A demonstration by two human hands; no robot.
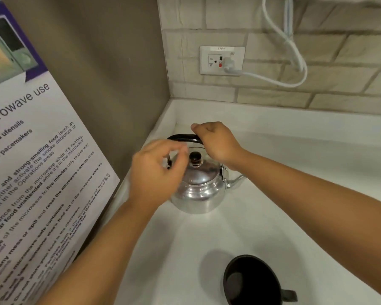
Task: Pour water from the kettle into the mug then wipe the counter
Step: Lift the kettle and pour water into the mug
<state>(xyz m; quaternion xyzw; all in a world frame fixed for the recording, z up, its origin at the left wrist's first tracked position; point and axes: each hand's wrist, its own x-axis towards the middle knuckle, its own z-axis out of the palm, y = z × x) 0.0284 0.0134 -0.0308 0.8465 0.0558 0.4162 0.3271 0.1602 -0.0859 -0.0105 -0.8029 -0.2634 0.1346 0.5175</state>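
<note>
A shiny metal kettle [198, 190] stands on the white counter [295, 194] in the corner, its spout pointing right and its lid with a black knob [195, 157] on top. My right hand [218, 143] is closed around the right end of the kettle's black arched handle [182, 137]. My left hand [156, 172] hovers over the kettle's left side, fingers loosely curled and apart, close to the lid knob, holding nothing. A black mug [253, 282] sits near the front edge, its handle pointing right.
A microwave-use poster [31, 172] leans along the left wall. A wall socket [221, 60] with a white plug and cable [290, 53] is on the brick backsplash behind the kettle. No cloth is in view.
</note>
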